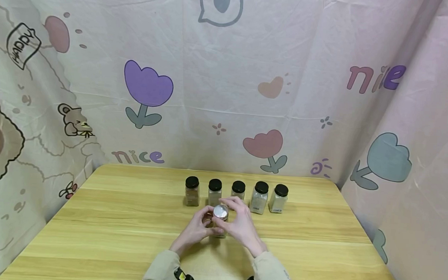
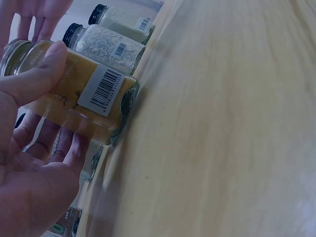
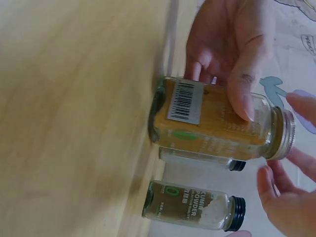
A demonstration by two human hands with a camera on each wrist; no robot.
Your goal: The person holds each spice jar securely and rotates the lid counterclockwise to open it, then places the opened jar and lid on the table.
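Note:
A glass spice jar (image 3: 212, 131) of yellow-orange powder, with a barcode label, stands between the two hands in front of the person. My left hand (image 1: 197, 230) grips its body; in the left wrist view the left thumb (image 2: 47, 71) lies across the glass while the other fingers pass behind. A ridged silver lid (image 1: 221, 211) tops the jar. Around that lid curl the thumb and fingers of my right hand (image 1: 243, 227); they show at the lid's edge in the right wrist view.
Behind the hands, several black-lidded jars stand in a row, among them a brown one (image 1: 192, 192), a pale one (image 1: 259, 198) and another at the right end (image 1: 278, 200). One label reads cumin powder (image 3: 185, 202). Printed cloth (image 1: 211, 92) hangs behind the wooden table (image 1: 107, 218).

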